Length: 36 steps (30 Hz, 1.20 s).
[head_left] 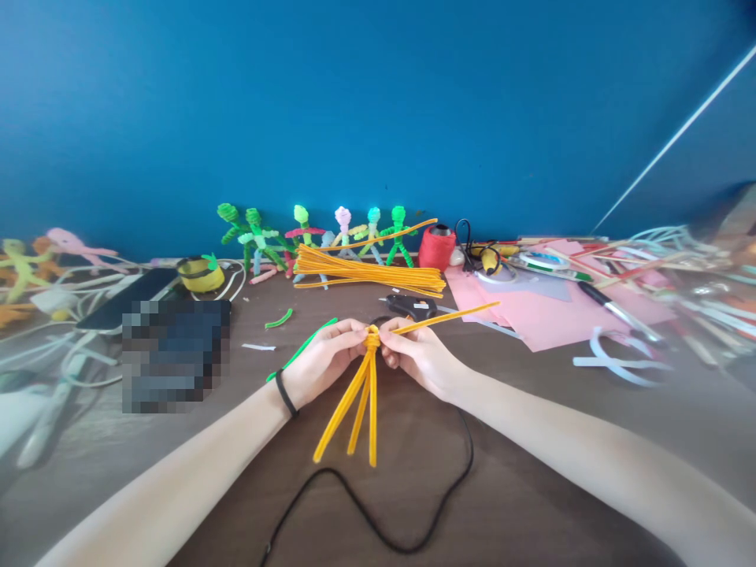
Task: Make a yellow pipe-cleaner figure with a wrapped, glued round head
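Head view: a fuzzy yellow-orange pipe-cleaner bundle (pixel 370 358) is pinched at its wrapped knot (pixel 372 340) by the left hand (pixel 327 350), fingers nearly closed, and its long skinny strand (pixel 452 316) is kinda pinched likewise by the right hand (pixel 419 354). Three straight legs (pixel 372 417) are splayed below, over the brown tabletop (pixel 520 504), with matching stems (pixel 372 273) piled behind.

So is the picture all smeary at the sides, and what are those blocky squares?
In the head view, the left hand, right hand and the orange pipe cleaners they pinch look fairly clear; also in the head view, the white strips toward the right look smeared; again in the head view, big squares cover a dark thing, so I can't tell what it is.
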Tool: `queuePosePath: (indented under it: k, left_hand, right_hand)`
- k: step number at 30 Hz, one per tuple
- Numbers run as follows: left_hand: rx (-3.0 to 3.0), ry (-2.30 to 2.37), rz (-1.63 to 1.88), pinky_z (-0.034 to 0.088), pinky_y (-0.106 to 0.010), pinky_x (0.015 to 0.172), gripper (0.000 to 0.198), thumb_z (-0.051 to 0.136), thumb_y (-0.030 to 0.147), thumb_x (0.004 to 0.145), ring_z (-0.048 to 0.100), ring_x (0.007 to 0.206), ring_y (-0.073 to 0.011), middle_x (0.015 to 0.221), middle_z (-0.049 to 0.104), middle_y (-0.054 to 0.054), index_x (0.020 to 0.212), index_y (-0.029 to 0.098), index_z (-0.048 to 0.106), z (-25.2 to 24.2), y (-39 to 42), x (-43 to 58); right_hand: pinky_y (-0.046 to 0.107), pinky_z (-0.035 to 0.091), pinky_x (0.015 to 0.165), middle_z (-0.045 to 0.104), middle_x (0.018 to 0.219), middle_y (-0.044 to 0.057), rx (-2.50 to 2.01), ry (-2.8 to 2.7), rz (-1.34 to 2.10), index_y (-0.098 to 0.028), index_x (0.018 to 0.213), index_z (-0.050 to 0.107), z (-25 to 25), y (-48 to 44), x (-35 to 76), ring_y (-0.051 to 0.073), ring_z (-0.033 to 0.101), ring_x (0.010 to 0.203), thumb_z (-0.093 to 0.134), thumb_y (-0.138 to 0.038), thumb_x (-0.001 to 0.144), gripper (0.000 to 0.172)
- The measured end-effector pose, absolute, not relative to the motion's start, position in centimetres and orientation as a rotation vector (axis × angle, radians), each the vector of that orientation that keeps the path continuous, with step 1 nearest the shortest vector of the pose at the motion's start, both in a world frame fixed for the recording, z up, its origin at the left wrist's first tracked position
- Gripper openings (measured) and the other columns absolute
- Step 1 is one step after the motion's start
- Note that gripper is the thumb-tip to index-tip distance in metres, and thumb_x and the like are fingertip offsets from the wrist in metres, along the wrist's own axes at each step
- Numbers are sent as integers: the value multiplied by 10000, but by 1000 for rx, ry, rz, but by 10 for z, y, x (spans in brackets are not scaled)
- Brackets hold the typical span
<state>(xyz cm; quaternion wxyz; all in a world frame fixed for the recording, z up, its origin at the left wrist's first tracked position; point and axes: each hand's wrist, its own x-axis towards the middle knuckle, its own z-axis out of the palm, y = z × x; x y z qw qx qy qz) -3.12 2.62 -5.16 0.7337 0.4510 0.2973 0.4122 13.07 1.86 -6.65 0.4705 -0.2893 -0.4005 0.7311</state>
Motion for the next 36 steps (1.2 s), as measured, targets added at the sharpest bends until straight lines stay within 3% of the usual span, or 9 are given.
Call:
queuePosePath:
  k: [22, 27, 32, 36]
  left_hand:
    - [907, 509, 813, 447, -328, 697, 138, 480, 195, 800, 594, 694, -183, 734, 629, -72, 739, 121, 579, -56, 24, -30]
    - [843, 601, 894, 432, -229, 638, 117, 531, 176, 771, 560, 653, -119, 686, 597, -34, 690, 113, 587, -56, 26, -33]
    - [701, 672, 934, 434, -192, 599, 106, 524, 167, 777, 548, 621, -84, 712, 600, -17, 802, 117, 614, -58, 32, -40]
    - [645, 675, 910, 442, -183, 591, 115, 531, 193, 780, 560, 619, -82, 712, 598, -18, 817, 119, 611, -65, 35, -43]
  right_hand:
    - [182, 313, 493, 537, 550, -25, -534, -826, 2014, -149, 655, 511, -71, 16, 126, 52, 452, 503, 664, -205, 703, 170]
    - [186, 312, 476, 534, 538, -39, -610, -964, 1888, -155, 675, 511, -62, 17, 131, 49, 444, 474, 658, -238, 704, 171]
    - [202, 306, 426, 534, 504, -37, -885, -1270, 1564, -149, 743, 541, -51, 25, 142, 64, 443, 425, 613, -294, 724, 163]
    - [197, 244, 386, 516, 492, -48, -921, -1369, 1366, -156, 909, 535, -45, 29, 148, 62, 395, 384, 544, -319, 764, 218]
